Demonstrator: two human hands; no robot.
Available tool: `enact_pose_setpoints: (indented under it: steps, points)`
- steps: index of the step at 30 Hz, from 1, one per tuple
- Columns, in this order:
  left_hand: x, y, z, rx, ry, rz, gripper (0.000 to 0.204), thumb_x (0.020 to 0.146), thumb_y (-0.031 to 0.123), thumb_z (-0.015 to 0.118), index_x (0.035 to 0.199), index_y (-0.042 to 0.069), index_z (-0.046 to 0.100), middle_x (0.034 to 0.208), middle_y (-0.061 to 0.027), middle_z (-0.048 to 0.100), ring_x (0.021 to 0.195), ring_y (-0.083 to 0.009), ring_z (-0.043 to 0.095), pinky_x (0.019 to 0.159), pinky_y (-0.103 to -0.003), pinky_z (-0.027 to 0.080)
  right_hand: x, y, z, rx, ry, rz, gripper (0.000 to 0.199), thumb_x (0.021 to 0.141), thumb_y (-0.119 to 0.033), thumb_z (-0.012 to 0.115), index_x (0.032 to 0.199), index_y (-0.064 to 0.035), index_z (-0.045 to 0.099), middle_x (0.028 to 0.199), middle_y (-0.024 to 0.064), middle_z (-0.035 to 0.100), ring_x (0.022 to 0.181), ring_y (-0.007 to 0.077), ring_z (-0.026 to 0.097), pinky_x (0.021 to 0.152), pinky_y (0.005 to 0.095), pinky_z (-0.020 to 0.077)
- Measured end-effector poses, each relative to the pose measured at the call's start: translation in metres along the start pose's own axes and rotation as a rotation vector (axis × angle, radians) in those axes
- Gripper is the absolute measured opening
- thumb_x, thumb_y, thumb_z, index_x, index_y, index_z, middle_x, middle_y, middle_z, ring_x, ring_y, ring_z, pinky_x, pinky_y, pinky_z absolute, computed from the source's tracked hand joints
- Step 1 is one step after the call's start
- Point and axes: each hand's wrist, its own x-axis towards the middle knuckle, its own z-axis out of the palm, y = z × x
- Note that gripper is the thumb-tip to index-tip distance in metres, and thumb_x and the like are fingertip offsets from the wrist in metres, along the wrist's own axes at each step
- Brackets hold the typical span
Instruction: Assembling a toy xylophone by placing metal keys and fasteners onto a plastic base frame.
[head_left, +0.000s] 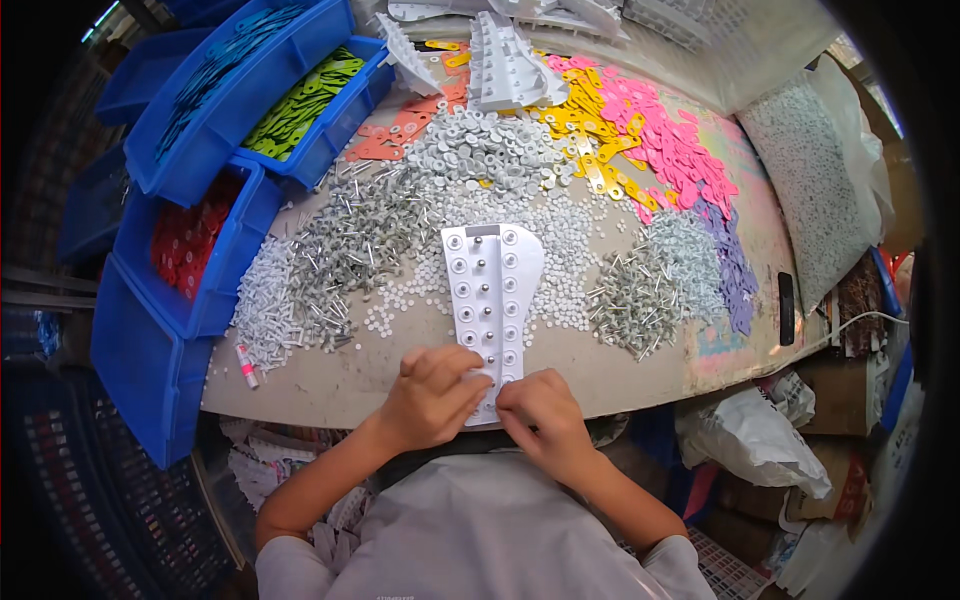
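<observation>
Left hand (pixel 437 393) and right hand (pixel 545 418) both at the near end of the white studded plate (pixel 526 262), fingers curled, can't tell what they grip; plate reaches counter's (pixel 630 382) front edge, small white pieces (pixel 563 290) alongside.

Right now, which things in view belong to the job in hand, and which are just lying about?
In hand, or likely so:
white pegged board, by the left hand and right hand
loose silver pins, left pile
small white discs

Apparently lying about:
pink-and-white tube
crumpled white plastic bag
</observation>
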Motion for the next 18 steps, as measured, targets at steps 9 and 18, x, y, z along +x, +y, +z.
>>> enact_pose_setpoints:
  steps: [9,18]
  points:
    - [0.032,-0.033,-0.013,-0.091,0.142,-0.410,0.040,0.103,0.018,0.062,0.139,0.002,0.056,0.134,-0.0163,0.062,0.129,-0.0364,0.053,0.112,-0.049,0.034,0.004,0.002,0.004,-0.206,-0.078,-0.185,0.022,0.079,-0.002,0.079,0.098,-0.0073,0.070,0.104,0.0049,0.069,0.096,0.0274,0.063,0.085,0.0402,0.0501]
    - [0.084,-0.084,0.013,0.013,0.011,-0.366,0.036,0.105,0.024,0.058,0.134,0.002,0.063,0.130,-0.0148,0.064,0.133,-0.0315,0.052,0.116,-0.046,0.029,0.040,0.007,-0.032,-0.312,0.073,-0.228,0.023,0.078,-0.004,0.080,0.099,-0.0048,0.070,0.105,0.0104,0.070,0.095,0.0312,0.063,0.084,0.0449,0.0478]
